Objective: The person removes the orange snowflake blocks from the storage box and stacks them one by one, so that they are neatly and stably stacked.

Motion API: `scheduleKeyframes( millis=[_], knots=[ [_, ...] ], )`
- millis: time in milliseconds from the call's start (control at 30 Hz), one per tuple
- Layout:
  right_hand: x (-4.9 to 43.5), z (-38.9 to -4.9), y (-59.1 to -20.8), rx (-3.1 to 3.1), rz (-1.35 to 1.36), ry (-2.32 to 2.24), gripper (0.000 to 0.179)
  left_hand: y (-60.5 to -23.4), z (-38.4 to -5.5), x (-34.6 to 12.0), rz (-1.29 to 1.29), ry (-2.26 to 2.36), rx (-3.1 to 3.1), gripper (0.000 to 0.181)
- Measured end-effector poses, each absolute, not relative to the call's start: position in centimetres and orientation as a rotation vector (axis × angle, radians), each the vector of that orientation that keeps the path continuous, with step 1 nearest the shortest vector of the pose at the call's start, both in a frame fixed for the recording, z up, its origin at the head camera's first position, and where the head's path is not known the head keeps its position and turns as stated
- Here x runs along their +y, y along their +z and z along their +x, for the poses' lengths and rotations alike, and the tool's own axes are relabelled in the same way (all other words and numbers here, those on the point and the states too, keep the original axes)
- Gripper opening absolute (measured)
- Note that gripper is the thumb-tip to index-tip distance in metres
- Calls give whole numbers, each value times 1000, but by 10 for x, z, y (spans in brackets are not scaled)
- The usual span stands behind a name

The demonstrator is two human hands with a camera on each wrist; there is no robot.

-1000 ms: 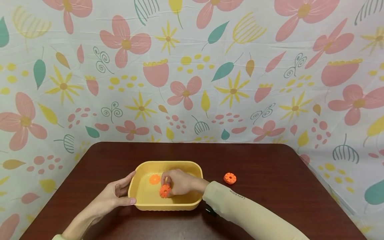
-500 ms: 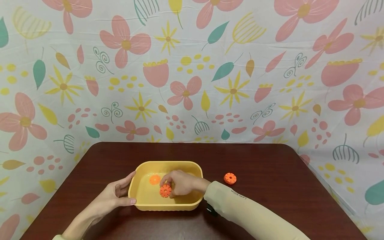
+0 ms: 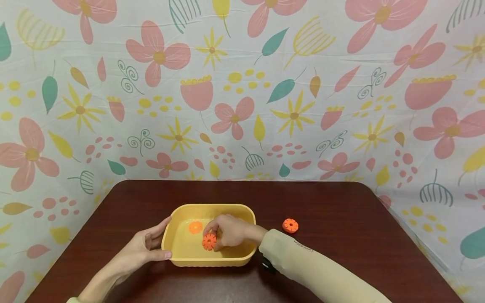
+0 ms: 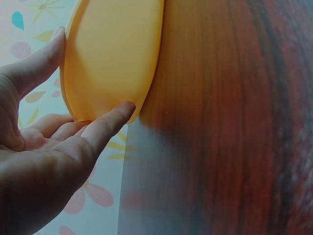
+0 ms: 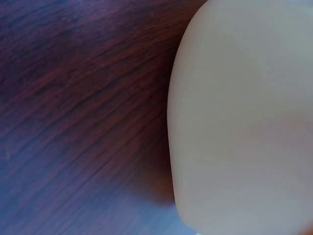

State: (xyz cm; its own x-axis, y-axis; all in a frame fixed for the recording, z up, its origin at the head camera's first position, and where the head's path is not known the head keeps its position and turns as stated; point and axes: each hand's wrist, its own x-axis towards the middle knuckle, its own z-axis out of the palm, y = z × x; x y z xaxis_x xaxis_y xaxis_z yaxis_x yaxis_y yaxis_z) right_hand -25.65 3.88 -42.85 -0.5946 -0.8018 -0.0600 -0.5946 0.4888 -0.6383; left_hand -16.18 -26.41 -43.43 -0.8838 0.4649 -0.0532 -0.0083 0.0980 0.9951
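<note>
A yellow plastic tub (image 3: 210, 261) sits on the table, its left end held by my left hand (image 3: 138, 250), thumb at the near corner and forefinger at the far one. In the left wrist view the left hand (image 4: 63, 132) spans the tub's end (image 4: 115, 49). Inside the tub, my right hand (image 3: 229, 231) pinches an orange notched interlocking disc (image 3: 209, 241) with a hole in its middle. To its left, a lighter orange disc (image 3: 195, 227) lies flat on the tub's floor. The right wrist view shows no fingers.
Right of the tub, more orange notched discs (image 3: 290, 225), seemingly stacked, rest on the dark wooden table (image 3: 326, 202). A floral cloth (image 3: 242, 84) hangs behind the table. A pale sleeve (image 3: 318, 267) crosses the tub's right rim.
The right hand shifts very slightly rightward with the disc in its fingers. The left hand and tub stay in place.
</note>
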Motion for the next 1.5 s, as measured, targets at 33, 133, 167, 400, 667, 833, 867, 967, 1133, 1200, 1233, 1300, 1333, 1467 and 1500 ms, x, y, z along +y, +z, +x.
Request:
scheduleKeyframes(
  millis=[33,133,167,400,667,833,867,967,1133,1200,1233,1300,1333,1467,1500],
  knots=[
    [39,-257,-429,2386,-1174,-833,40,-434,-162,-264,449,1843,2029,98],
    [41,-257,-427,2363,-1164,-885,40,-434,-162,-264,451,1844,2027,99],
    [41,-257,-426,2355,-1155,-899,39,-434,-162,-264,452,1844,2026,98],
    [47,-255,-418,2314,-1143,-961,39,-434,-161,-264,455,1846,2021,98],
    [59,-255,-408,2262,-1222,-1107,37,-434,-161,-264,459,1848,2019,99],
    [67,-252,-400,2319,-1244,-1146,36,-434,-161,-264,461,1847,2025,98],
    [68,-252,-398,2327,-1247,-1156,37,-434,-161,-263,462,1846,2027,98],
    [74,-250,-396,2344,-1249,-1183,36,-433,-161,-263,466,1845,2026,98],
    [85,-249,-394,2383,-1219,-1197,37,-434,-161,-263,470,1849,2023,98],
    [89,-249,-392,2405,-1200,-1196,37,-435,-161,-263,470,1848,2025,98],
    [92,-248,-391,2412,-1190,-1200,38,-435,-161,-263,468,1848,2024,98],
    [97,-247,-389,2421,-1171,-1217,39,-434,-161,-263,464,1849,2019,97],
    [100,-247,-388,2425,-1162,-1226,40,-434,-161,-263,462,1850,2017,97],
    [111,-246,-387,2440,-1115,-1259,41,-433,-160,-264,458,1847,2019,97],
    [114,-246,-387,2445,-1103,-1265,42,-433,-160,-264,457,1848,2020,97]
  ],
)
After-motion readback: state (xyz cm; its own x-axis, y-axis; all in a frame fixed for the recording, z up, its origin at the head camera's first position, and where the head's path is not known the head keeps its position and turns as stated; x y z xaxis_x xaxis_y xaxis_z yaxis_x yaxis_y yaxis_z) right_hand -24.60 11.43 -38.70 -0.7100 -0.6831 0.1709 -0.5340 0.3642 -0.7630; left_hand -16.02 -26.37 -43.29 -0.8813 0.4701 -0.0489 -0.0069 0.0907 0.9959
